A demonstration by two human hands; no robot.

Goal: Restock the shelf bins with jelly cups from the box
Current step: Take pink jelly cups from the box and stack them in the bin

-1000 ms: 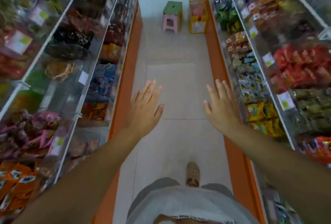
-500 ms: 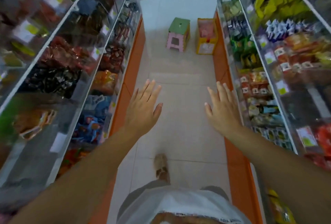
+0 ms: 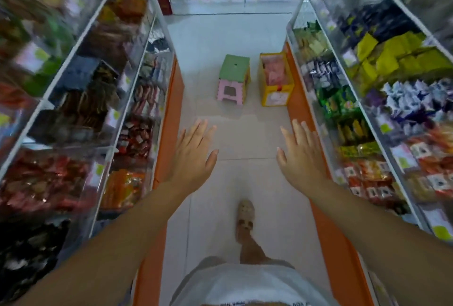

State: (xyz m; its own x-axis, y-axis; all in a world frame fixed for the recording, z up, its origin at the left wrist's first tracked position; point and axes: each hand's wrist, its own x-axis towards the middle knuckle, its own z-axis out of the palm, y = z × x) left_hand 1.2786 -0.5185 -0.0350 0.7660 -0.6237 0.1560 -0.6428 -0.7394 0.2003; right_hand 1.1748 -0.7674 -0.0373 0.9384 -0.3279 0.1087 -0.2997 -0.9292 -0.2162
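Stretched out over a shop aisle, well apart: left hand (image 3: pixel 193 158) and right hand (image 3: pixel 302 158), palms down, fingers (image 3: pixel 199 130) straight and slightly spread, holding nothing. Ahead on the floor (image 3: pixel 245 33), against the base of the right-hand shelves: a yellow box (image 3: pixel 276 96), open on top, filled with pink jelly cups (image 3: pixel 273 70). Just beside it on the left, a small stool (image 3: pixel 234 70) with a green seat and pink legs. Along both sides, clear shelf bins (image 3: pixel 326 100) packed with snack packets. Below the hands, one sandalled foot (image 3: pixel 245 217).
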